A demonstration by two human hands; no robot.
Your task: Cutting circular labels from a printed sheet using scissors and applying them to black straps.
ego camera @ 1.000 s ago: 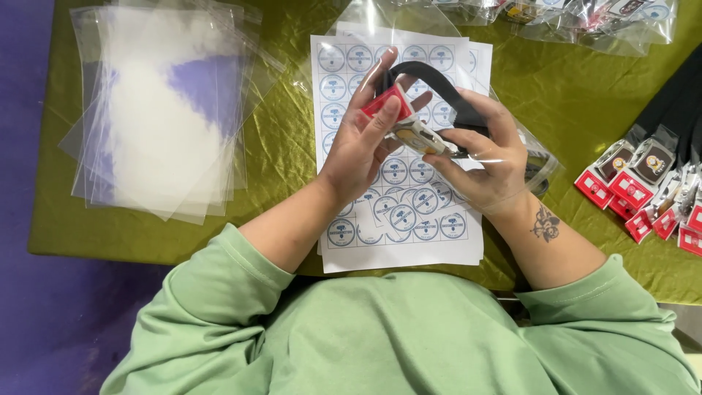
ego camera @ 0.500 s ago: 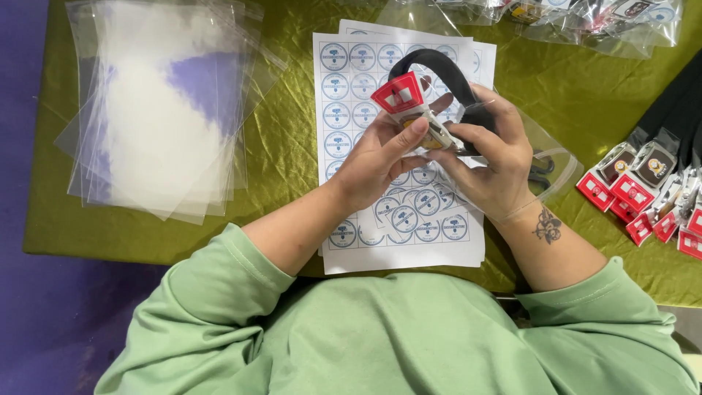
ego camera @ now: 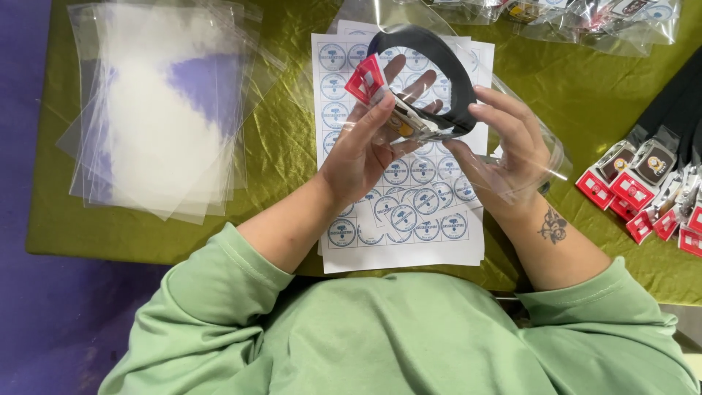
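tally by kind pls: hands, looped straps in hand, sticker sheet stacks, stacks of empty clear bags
Hands: 2, left hand and right hand
Looped black strap with red clip: 1
Sticker sheet stack: 1
Stack of empty clear bags: 1
Total: 5

Stack of clear plastic bags (ego camera: 157,110) lay at left on the olive-green cloth (ego camera: 285,153) over the surface. Red-tagged black straps (ego camera: 643,183) sat at right; bagged items (ego camera: 585,18) lined the far edge.
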